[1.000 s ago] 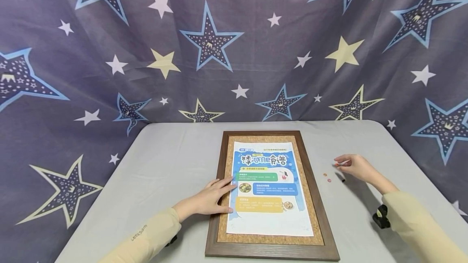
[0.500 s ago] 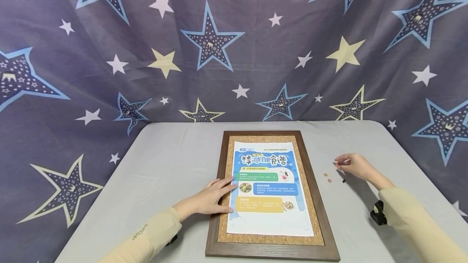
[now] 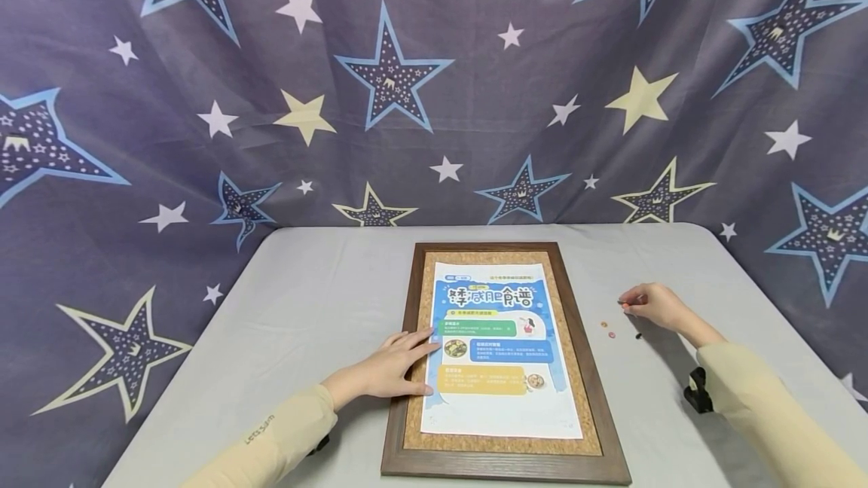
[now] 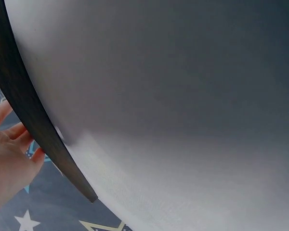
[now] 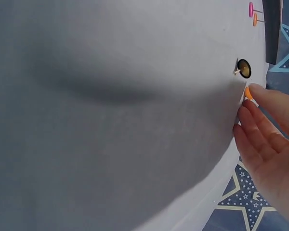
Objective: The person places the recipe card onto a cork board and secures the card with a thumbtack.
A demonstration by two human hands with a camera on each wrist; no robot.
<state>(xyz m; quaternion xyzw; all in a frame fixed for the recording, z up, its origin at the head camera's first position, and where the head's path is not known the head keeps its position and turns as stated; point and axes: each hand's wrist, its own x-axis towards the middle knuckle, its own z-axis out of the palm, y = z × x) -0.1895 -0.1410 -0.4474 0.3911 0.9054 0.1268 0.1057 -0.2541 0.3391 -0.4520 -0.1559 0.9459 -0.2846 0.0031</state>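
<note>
A printed poster (image 3: pixel 502 413) lies on a cork board (image 3: pixel 590 428) with a brown wooden frame (image 3: pixel 505 465). My left hand (image 3: pixel 383 370) rests across the frame's left side, its straight fingers on the poster's left edge. Right of the board, my right hand (image 3: pixel 658 307) is low over the table and pinches an orange thumbtack (image 5: pixel 248 93) between thumb and fingertip. Near that hand lie a black thumbtack (image 5: pixel 244 69), a pink thumbtack (image 5: pixel 251 9) and another orange thumbtack (image 5: pixel 255 19).
The board lies on a light grey table (image 3: pixel 325 285). A purple curtain (image 3: pixel 407 157) printed with stars hangs behind and beside the table. Small black devices sit at both wrists.
My right hand shifts only slightly, its wrist moving a little left. The black thumbtack beside it shows more plainly. The left hand, poster and board stay where they were.
</note>
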